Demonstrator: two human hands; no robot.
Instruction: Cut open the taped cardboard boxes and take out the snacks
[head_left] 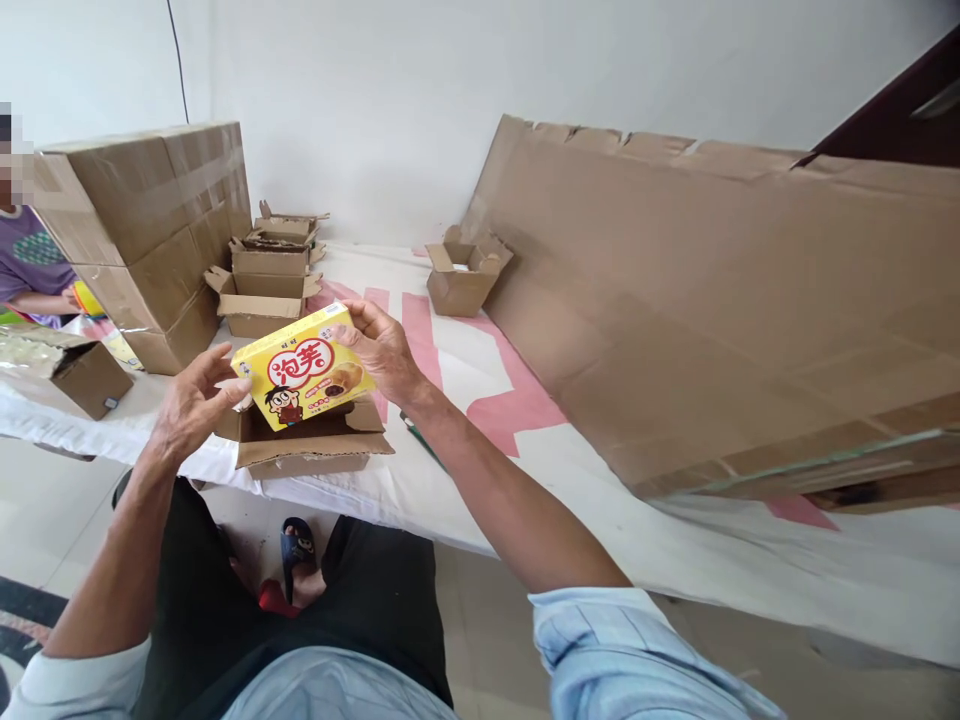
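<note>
And here, left of centre in the frame, the yellow box [304, 375] is tilting above the mouth of the open carton [315, 464], its right end riding higher than its left. The right hand [386, 350] is grasping the upper right corner, thumb lying across the printed face and fingers curling behind. The left hand [187, 405] is waiting at the other end, fingers half spread around the left edge; whether it is pressing or merely steadying, I cannot tell. The lower edge is overlapping the carton's dark opening, though how deep it is sitting, this angle isn't showing.

For good handling, the left hand should probably be taking a firm share of the weight, because one corner grip could be letting the box swing. Light pressure on the edges would be sparing the thin card, and levelling it would be helping it clear the front flap, which is folding out towards the lap. Beyond, three small cartons [266, 305] are standing in a row at upper left, and a purple sleeve [19, 272] is showing at the left edge.
</note>
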